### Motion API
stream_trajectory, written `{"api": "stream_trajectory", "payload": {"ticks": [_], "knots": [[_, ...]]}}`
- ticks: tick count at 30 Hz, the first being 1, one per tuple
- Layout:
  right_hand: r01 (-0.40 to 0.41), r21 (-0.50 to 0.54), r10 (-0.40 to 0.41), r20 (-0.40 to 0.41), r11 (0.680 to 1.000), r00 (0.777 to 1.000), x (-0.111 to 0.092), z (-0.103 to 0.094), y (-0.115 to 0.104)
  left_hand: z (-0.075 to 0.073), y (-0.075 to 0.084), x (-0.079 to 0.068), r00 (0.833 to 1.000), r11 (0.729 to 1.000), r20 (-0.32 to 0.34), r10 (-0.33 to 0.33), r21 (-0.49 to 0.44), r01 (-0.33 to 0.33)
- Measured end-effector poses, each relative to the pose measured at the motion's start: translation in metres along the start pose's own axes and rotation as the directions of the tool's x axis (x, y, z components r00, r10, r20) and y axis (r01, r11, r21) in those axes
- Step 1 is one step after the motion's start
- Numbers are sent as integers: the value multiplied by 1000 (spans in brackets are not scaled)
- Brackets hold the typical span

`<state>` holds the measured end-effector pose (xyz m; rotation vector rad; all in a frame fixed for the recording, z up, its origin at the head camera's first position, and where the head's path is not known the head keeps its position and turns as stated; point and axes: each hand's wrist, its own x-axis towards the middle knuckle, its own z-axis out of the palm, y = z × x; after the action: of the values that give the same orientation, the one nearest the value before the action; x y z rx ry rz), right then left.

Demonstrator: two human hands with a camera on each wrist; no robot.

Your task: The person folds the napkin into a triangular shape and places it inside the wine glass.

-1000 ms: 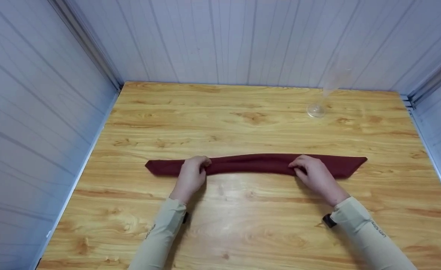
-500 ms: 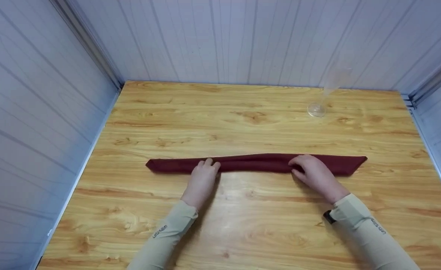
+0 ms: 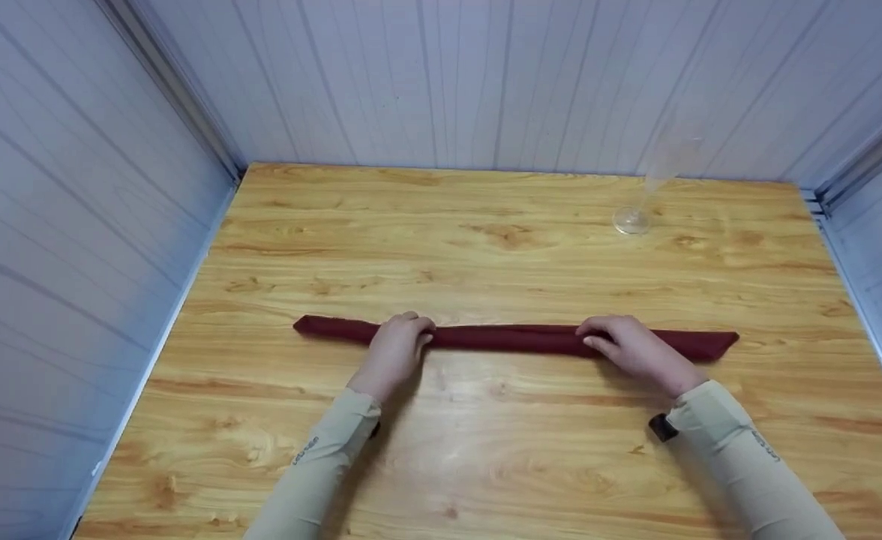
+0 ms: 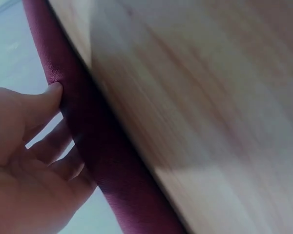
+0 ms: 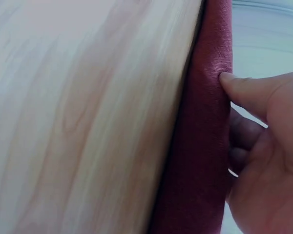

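The left hand (image 3: 394, 352) and right hand (image 3: 632, 349) pinch the dark red cloth (image 3: 505, 339); uneven pulling could twist it loose.

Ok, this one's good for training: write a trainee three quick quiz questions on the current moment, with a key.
1. True or false: the right hand is apart from the dark red cloth.
2. What stands beyond the cloth: a) a bowl, b) a clear stemmed glass, c) a bottle?
3. Fill in: seen from the head camera, the glass is on the table's ___ half.

Key: 1. False; it and the left hand both grip the cloth. 2. b. 3. right.
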<state>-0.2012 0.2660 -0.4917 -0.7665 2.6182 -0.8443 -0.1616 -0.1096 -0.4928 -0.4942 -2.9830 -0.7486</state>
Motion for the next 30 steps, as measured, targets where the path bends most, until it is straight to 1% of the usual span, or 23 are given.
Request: {"api": "stream_trajectory", "payload": {"ticks": [2, 4, 7, 9, 13, 16, 19, 21, 24, 27, 29, 30], "knots": [[-11, 26, 11, -5, 1000, 1000, 3, 1, 1, 0, -2, 3, 1000, 999, 20, -18, -29, 19], [-23, 37, 24, -16, 999, 1000, 5, 2, 1, 0, -3, 6, 998, 998, 40, -43, -35, 45], [-33, 20, 34, -37, 999, 999, 8, 3, 0, 0, -5, 11, 995, 996, 66, -79, -33, 81], [-44, 1, 44, -61, 999, 997, 9, 4, -1, 0, -7, 13, 993, 994, 72, -98, -51, 101], [-74, 0, 73, -111, 997, 991, 10, 6, -3, -1, -11, 15, 990, 983, 73, -122, -132, 131], [-101, 19, 102, -145, 995, 984, 9, 8, -3, -3, -14, 17, 986, 965, 87, -143, -207, 158], [-114, 34, 119, -183, 993, 976, 9, 12, -1, -4, -17, 18, 984, 950, 104, -145, -264, 168], [-111, 28, 114, -214, 993, 970, 9, 13, 1, -4, -19, 19, 982, 939, 118, -144, -297, 174], [-95, -20, 86, -269, 995, 959, 8, 15, 3, -4, -22, 21, 981, 927, 135, -138, -330, 176], [-67, -112, 25, -342, 991, 939, 8, 16, 2, -4, -24, 23, 979, 915, 139, -148, -355, 189], [-28, -181, -42, -369, 983, 929, 10, 17, -1, -2, -25, 24, 982, 916, 114, -149, -358, 180], [-5, -206, -73, -371, 979, 926, 10, 18, -3, -1, -25, 24, 985, 921, 91, -144, -352, 168]]}}
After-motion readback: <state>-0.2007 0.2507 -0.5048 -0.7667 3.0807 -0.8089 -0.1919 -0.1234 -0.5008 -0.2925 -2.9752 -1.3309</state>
